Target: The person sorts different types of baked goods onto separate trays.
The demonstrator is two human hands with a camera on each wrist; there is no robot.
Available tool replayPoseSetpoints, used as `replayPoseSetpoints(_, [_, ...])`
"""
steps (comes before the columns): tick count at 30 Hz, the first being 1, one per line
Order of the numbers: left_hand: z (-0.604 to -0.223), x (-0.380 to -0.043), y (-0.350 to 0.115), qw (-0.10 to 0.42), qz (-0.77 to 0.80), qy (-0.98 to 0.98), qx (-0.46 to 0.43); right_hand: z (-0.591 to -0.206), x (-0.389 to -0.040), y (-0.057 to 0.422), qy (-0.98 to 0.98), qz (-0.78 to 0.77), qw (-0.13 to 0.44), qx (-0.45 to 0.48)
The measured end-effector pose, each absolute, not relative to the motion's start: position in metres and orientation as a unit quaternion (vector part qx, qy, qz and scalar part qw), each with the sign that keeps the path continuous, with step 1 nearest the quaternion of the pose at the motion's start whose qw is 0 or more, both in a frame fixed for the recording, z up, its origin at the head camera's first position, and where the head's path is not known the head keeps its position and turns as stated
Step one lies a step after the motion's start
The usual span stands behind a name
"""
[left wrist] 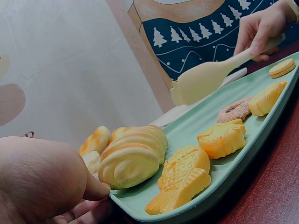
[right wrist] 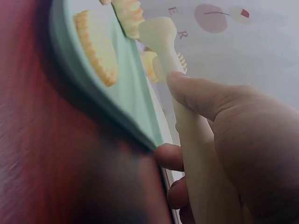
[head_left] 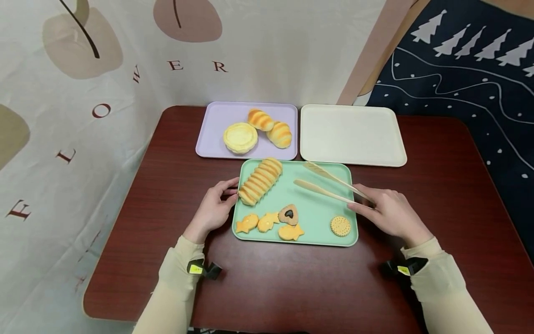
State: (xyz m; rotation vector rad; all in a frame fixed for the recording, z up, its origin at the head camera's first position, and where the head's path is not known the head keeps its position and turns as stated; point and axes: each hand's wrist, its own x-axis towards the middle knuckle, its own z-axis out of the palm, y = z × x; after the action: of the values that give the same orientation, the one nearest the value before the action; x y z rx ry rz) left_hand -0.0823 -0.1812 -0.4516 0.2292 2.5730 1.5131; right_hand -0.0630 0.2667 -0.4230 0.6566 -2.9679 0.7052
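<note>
My right hand (head_left: 388, 211) holds a pair of pale tongs (head_left: 323, 190) by its handle end. The tongs' two arms stand apart over the right half of a green tray (head_left: 317, 232). At the tray's left edge, my left hand (head_left: 214, 204) grips the rim, with the thumb near the corner in the left wrist view. Close to that hand lies a long ridged bread roll (head_left: 260, 181). Along the tray's front are fish-shaped cookies (head_left: 248, 223), a heart-centred cookie (head_left: 288, 215) and, farther right, a round cracker (head_left: 340, 226). Nothing lies between the tongs' tips.
Behind the green tray stands a purple tray (head_left: 210, 134) holding a round tart (head_left: 240, 138) and two small bread rolls (head_left: 279, 134). A white tray (head_left: 352, 134) sits beside it on the right. All rest on a dark red-brown table (head_left: 292, 287) with cloths hanging behind.
</note>
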Motion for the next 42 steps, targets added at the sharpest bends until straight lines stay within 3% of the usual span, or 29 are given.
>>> replayPoseSetpoints(13, [-0.451, -0.082, -0.18, 0.077, 0.508, 0.854, 0.078, -0.416, -0.106, 0.239, -0.937, 0.226, -0.04, 0.263])
replayPoseSetpoints(26, [-0.449, -0.082, -0.18, 0.077, 0.511, 0.852, 0.081, -0.417, -0.128, 0.235, -0.927, 0.248, -0.117, 0.256])
replayPoseSetpoints(34, [-0.449, -0.081, -0.182, 0.077, 0.517, 0.848, 0.084, -0.418, -0.128, 0.234, -0.91, 0.268, -0.126, 0.29])
replayPoseSetpoints(42, [-0.45, -0.081, -0.181, 0.075, 0.517, 0.849, 0.082, -0.417, -0.12, 0.249, -0.909, 0.268, -0.087, 0.309])
